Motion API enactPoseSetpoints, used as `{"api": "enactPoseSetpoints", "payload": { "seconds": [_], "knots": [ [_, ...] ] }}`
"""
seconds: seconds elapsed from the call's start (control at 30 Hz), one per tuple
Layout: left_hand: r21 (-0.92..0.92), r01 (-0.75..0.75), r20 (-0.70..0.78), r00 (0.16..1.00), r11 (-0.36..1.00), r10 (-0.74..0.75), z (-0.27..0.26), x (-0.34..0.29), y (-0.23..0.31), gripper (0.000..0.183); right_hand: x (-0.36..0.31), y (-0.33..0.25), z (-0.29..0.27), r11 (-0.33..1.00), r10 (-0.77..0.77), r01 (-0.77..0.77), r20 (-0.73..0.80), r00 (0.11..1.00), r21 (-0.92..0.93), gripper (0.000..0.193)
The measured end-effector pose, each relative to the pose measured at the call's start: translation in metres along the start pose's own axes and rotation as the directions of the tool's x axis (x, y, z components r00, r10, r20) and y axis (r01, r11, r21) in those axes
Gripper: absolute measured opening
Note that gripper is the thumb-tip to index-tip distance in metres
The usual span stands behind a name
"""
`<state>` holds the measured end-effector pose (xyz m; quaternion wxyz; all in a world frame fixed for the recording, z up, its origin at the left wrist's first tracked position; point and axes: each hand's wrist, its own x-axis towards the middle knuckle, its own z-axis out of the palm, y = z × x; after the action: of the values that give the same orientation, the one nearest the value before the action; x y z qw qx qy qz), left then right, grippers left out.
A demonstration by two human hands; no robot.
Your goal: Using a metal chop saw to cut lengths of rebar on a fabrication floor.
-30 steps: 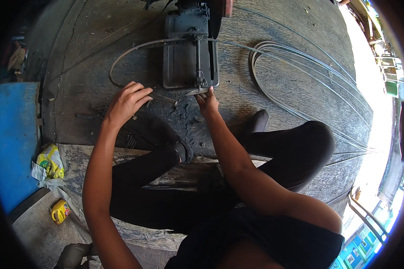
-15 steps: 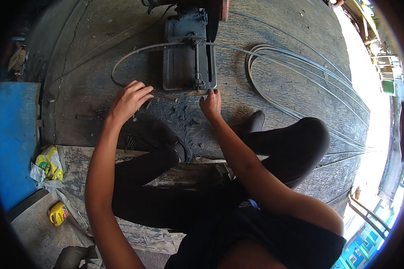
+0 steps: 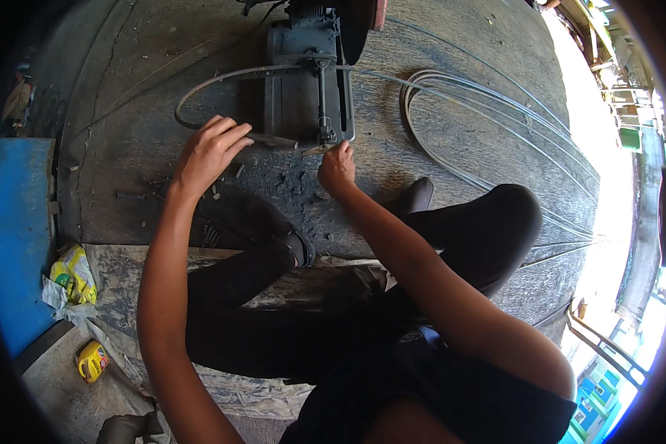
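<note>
In front of me a cut-off saw (image 3: 292, 111) has its flat grey base on the floor, with a dark cutting disc (image 3: 354, 33) above. A bent metal rod (image 3: 214, 80) passes across the base behind the clamp screw (image 3: 323, 96) and curves round toward my left hand. My left hand (image 3: 209, 154) is closed around a short dark bar (image 3: 277, 140), whose free end points right along the base's near edge. My right hand (image 3: 337, 166) is closed at the near end of the clamp screw, on a thin brownish bar (image 3: 314, 150) partly hidden by the fingers.
A coil of metal rod (image 3: 414, 111) lies on the right, its strands running far right. Dark scraps (image 3: 285, 181) litter the floor near my feet. At the left are a blue panel (image 3: 18, 229), a yellow bag (image 3: 74, 274) and a yellow container (image 3: 92, 361).
The dark bar in my left hand has swung up, more level and closer to the saw base. My right hand has turned and shifted slightly left and down. The whole view has shifted slightly.
</note>
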<state>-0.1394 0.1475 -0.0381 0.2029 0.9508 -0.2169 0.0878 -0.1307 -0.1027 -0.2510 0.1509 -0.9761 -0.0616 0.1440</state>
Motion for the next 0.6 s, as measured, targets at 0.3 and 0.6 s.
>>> {"api": "enactPoseSetpoints", "payload": {
  "seconds": [0.3,0.6],
  "knots": [
    [0.001,-0.010,-0.026,1.000,1.000,0.010,-0.003,0.006,-0.002,0.024,0.023,-0.019,0.022,0.926,-0.051,0.055,0.021,0.998,-0.374,0.038],
    [-0.033,-0.065,-0.102,0.993,0.997,0.061,-0.011,0.027,-0.012,0.023,0.031,-0.011,0.006,1.000,-0.020,0.020,0.023,1.000,0.001,0.021]
  ]
}}
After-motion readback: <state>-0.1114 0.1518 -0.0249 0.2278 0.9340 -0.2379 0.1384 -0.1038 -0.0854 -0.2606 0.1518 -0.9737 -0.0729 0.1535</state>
